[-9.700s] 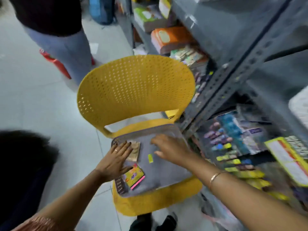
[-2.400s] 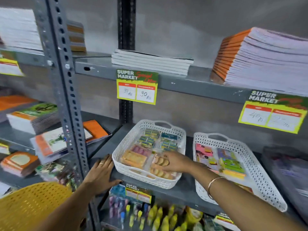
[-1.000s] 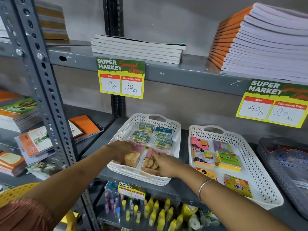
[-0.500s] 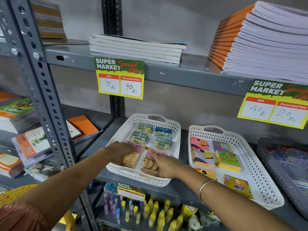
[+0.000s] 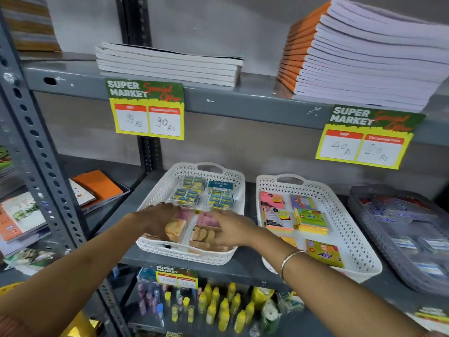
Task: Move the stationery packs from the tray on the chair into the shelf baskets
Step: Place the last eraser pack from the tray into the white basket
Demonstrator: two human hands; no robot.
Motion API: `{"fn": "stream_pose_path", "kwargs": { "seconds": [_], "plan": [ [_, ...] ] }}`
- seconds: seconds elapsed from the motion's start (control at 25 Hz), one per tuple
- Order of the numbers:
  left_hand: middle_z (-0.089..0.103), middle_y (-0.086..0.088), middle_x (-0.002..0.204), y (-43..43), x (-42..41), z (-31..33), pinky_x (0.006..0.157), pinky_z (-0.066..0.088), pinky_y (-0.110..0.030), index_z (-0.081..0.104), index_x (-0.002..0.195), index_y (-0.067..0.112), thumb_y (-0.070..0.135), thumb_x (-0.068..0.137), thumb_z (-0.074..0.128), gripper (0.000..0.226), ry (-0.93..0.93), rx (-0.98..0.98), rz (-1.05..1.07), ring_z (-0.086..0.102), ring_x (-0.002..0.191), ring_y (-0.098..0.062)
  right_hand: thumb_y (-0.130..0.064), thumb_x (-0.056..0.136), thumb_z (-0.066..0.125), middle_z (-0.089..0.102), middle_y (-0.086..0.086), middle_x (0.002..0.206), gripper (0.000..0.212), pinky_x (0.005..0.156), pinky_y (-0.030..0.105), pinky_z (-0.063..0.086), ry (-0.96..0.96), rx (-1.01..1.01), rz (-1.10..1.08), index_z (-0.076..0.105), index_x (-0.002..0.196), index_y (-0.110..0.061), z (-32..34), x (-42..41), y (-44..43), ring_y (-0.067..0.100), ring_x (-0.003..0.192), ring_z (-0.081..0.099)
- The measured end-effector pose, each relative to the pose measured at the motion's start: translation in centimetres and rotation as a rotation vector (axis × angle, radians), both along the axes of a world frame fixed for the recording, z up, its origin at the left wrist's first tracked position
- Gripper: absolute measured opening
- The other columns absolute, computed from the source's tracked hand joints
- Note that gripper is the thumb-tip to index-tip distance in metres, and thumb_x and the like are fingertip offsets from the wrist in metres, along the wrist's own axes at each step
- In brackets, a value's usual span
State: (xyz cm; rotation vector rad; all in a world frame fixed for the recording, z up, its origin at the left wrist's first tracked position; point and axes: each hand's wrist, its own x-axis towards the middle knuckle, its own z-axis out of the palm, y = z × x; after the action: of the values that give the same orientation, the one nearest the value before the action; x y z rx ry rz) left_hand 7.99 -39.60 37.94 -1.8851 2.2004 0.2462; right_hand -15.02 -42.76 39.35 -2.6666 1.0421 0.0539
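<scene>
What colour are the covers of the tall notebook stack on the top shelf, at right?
Orange, seen in the head view: tall notebook stack.

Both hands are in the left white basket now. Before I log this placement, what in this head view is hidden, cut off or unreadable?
- Grip: left hand and right hand cover the tan packs; held or only touched, unclear.
- Left white basket: front-left contents hidden under the left hand.
- Chair and tray: out of frame, so remaining packs unknown.
- Lower price tag: figures too small.
- Grey basket: cut by the right edge.

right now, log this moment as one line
stage: arranging | left hand: on tan pack | right hand: on biscuit-shaped pack | place: left white basket
</scene>
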Motion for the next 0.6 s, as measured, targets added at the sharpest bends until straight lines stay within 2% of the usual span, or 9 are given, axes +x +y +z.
{"fn": "stream_pose_path", "kwargs": {
  "seconds": [0.08, 0.16, 0.24, 0.28, 0.36, 0.44, 0.48, 0.52, 0.6],
  "plan": [
    [0.039, -0.003, 0.139, -0.4, -1.2, 1.0, 0.102, 0.033, -0.035, 0.029, 0.142, 0.024, 0.045, 0.072, 0.076, 0.088, 0.046, -0.042, 0.041, 0.035, 0.125, -0.023, -0.038, 0.082, 0.064, 0.059, 0.005, 0.129, 0.055, 0.088, 0.035, 0.049, -0.131, -0.004, -0.095, 0.045, 0.130, -0.021, 1.3, -2.0, -0.7, 0.025, 0.112, 0.057],
    [0.042, -0.005, 0.138, -1.5, -3.7, 2.1, 0.103, 0.034, -0.038, 0.038, 0.138, 0.019, 0.046, 0.076, 0.072, 0.076, 0.144, -0.216, 0.021, 0.038, 0.125, -0.023, -0.030, 0.083, 0.064, 0.070, 0.002, 0.103, 0.037, 0.081, 0.034, 0.051, -0.264, -0.028, -0.240, 0.056, 0.117, -0.018, 2.5, -5.4, -1.9, 0.023, 0.094, 0.064],
    [0.046, -0.007, 0.137, -2.7, -7.9, 2.9, 0.104, 0.034, -0.038, 0.046, 0.133, 0.013, 0.043, 0.083, 0.066, 0.061, 0.247, -0.409, -0.080, 0.041, 0.125, -0.024, -0.019, 0.081, 0.064, 0.063, -0.008, 0.076, 0.026, 0.081, 0.040, 0.053, -0.336, -0.023, -0.372, 0.061, 0.106, -0.013, 2.6, -9.8, -3.5, 0.018, 0.079, 0.060],
    [0.047, -0.009, 0.136, -3.3, -10.6, 3.3, 0.104, 0.034, -0.036, 0.048, 0.131, 0.011, 0.038, 0.085, 0.065, 0.056, 0.289, -0.446, -0.156, 0.043, 0.123, -0.024, -0.015, 0.080, 0.064, 0.059, -0.008, 0.074, 0.026, 0.083, 0.042, 0.053, -0.319, 0.002, -0.411, 0.061, 0.106, -0.011, 2.3, -12.4, -4.1, 0.017, 0.079, 0.057],
    [0.048, -0.012, 0.136, -4.1, -16.7, 3.0, 0.102, 0.031, -0.031, 0.048, 0.131, 0.008, 0.031, 0.086, 0.065, 0.054, 0.352, -0.388, -0.298, 0.044, 0.123, -0.025, -0.013, 0.080, 0.065, 0.061, 0.004, 0.093, 0.034, 0.086, 0.035, 0.049, -0.140, 0.036, -0.437, 0.059, 0.113, -0.006, 1.3, -17.6, -4.3, 0.015, 0.088, 0.051],
    [0.044, -0.014, 0.139, -4.5, -20.9, 1.5, 0.102, 0.029, -0.029, 0.044, 0.135, 0.005, 0.032, 0.087, 0.064, 0.059, 0.293, -0.248, -0.363, 0.041, 0.125, -0.025, -0.017, 0.080, 0.067, 0.059, 0.015, 0.119, 0.046, 0.087, 0.029, 0.043, 0.056, 0.031, -0.415, 0.054, 0.122, -0.004, -0.6, -21.1, -4.4, 0.017, 0.101, 0.052],
    [0.043, -0.015, 0.138, -4.9, -22.5, 0.4, 0.101, 0.030, -0.029, 0.043, 0.134, 0.004, 0.034, 0.086, 0.065, 0.061, 0.236, -0.181, -0.377, 0.041, 0.125, -0.026, -0.019, 0.080, 0.068, 0.054, 0.016, 0.128, 0.053, 0.092, 0.032, 0.044, 0.127, 0.044, -0.417, 0.050, 0.126, -0.003, -1.5, -22.3, -4.4, 0.022, 0.110, 0.053],
    [0.044, -0.016, 0.137, -5.4, -23.5, -0.9, 0.101, 0.032, -0.031, 0.044, 0.132, 0.003, 0.036, 0.085, 0.065, 0.062, 0.172, -0.109, -0.376, 0.041, 0.123, -0.027, -0.021, 0.080, 0.069, 0.050, 0.018, 0.131, 0.057, 0.097, 0.036, 0.044, 0.189, 0.062, -0.416, 0.046, 0.129, -0.004, -2.4, -23.1, -4.5, 0.029, 0.117, 0.051],
    [0.044, -0.018, 0.135, -6.2, -24.8, -2.8, 0.098, 0.035, -0.034, 0.044, 0.129, 0.002, 0.039, 0.085, 0.064, 0.061, 0.077, -0.005, -0.347, 0.042, 0.121, -0.029, -0.021, 0.082, 0.067, 0.046, 0.021, 0.129, 0.056, 0.098, 0.041, 0.044, 0.282, 0.083, -0.394, 0.043, 0.130, -0.004, -3.8, -23.9, -5.2, 0.037, 0.118, 0.049]
  ]
}}
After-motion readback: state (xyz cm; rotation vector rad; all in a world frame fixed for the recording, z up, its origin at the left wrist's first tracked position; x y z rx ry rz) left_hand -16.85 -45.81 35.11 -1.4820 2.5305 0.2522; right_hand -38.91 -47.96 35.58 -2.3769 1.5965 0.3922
